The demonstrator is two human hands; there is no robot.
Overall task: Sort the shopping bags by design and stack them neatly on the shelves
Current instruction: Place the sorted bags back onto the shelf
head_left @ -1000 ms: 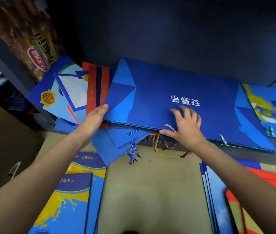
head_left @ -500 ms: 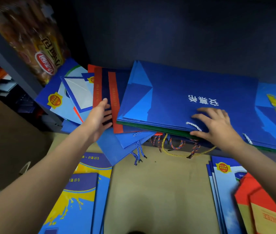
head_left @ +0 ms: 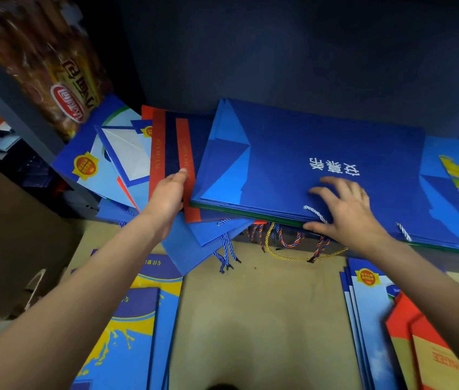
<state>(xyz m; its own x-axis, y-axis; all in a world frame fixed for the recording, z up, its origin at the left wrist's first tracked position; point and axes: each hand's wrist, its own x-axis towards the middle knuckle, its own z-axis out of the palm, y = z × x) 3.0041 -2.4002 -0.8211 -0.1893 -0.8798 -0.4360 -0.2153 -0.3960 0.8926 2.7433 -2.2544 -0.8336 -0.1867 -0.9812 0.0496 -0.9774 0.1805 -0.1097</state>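
A stack of large flat blue shopping bags [head_left: 321, 142] with white lettering lies on the low shelf. My right hand [head_left: 346, 212] rests on its near edge, fingers spread on top and thumb against the front edge by a white-blue cord handle. To the left, a red-and-navy striped bag [head_left: 166, 142] pokes out from under the stack. My left hand [head_left: 166, 192] lies flat on it, fingertips at the blue stack's left edge. Further left lie light blue bags with a yellow badge [head_left: 96, 164].
Plain blue bags [head_left: 194, 243] and coloured cord handles [head_left: 279, 243] hang over the shelf's front. On the floor lie blue-and-yellow bags [head_left: 127, 333] at left, blue badge bags [head_left: 369, 305] and red-orange bags [head_left: 433, 356] at right. A snack packet [head_left: 62, 80] hangs by the shelf post [head_left: 12, 108].
The blue stack has slid to the right under my right hand, uncovering more of the striped bag. My left hand has moved from the stack's corner onto the striped bag.
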